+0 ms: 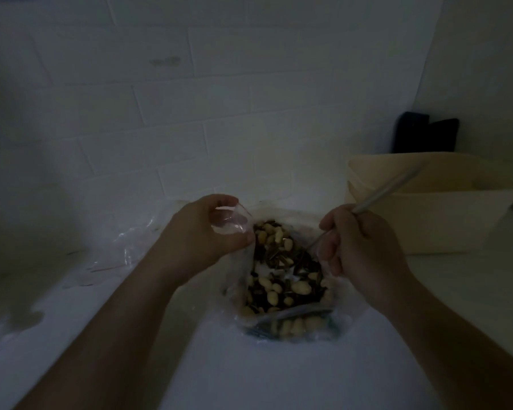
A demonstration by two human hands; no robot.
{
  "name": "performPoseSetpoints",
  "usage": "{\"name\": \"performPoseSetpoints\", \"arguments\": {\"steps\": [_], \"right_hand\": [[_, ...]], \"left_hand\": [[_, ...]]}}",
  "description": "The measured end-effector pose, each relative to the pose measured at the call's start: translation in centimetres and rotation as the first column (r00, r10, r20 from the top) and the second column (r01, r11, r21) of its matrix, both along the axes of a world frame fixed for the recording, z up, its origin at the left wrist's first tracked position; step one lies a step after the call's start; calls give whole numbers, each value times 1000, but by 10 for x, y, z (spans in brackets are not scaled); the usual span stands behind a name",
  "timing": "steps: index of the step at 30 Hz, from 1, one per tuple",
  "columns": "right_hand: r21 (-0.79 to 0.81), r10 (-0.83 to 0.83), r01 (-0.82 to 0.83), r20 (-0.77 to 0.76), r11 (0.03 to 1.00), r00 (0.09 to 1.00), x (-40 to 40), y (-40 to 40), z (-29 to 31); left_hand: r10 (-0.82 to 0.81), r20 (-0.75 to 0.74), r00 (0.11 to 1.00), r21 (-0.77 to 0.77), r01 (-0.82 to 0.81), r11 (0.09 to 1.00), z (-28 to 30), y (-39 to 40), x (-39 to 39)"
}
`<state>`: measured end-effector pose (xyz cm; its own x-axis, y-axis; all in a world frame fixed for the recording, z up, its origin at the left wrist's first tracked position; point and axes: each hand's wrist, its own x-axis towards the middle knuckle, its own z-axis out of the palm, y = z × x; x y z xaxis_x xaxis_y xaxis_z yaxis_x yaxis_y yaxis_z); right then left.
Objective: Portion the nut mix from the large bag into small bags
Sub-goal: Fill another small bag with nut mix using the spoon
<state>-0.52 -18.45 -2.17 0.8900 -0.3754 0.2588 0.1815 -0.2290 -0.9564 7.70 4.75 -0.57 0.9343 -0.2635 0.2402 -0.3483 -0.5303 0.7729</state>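
Dim light. One large bag (288, 279) lay open at frame centre, holding the nut mix (282, 270): pale nuts, dark pieces. Left hand (208, 235) pinched one small bag (230, 221) at the large bag's 10 o'clock. Right hand (359, 244) gripped one metal utensil (382, 193). One cream tub (444, 202) at 2 o'clock; contents unclear. White counter (249, 374), tiled wall (190, 99).

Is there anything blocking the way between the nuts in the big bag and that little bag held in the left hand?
Nothing visible does. The left hand holds the small bag open right at the edge of the large bag, beside the nut mix. The right hand holds a spoon over it.
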Motion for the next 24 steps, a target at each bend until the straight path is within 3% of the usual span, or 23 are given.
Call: {"name": "performPoseSetpoints", "arguments": {"steps": [3, 6, 10, 18, 24], "right_hand": [[-24, -13, 15, 72, 1000, 997, -2, -10, 5], [-109, -33, 50, 154, 993, 988, -5, -21, 11], [-96, -60, 83, 218, 992, 974, -11, -31, 22], [-103, -103, 141, 309, 985, 946, -23, -33, 45], [-369, -8, 146, 350, 918, 937, -28, -21, 42]], "left_hand": [[-99, 31, 995, 112, 95, 989, -4, -5, -2], [-153, -38, 988, 80, 156, 985, -9, -12, -8], [-177, -66, 982, 34, 180, 983, -15, -18, -9], [-94, 75, 993, 68, 89, 994, -22, -42, -16], [-74, 60, 995, 76, 70, 995, -26, -58, -19]]}}
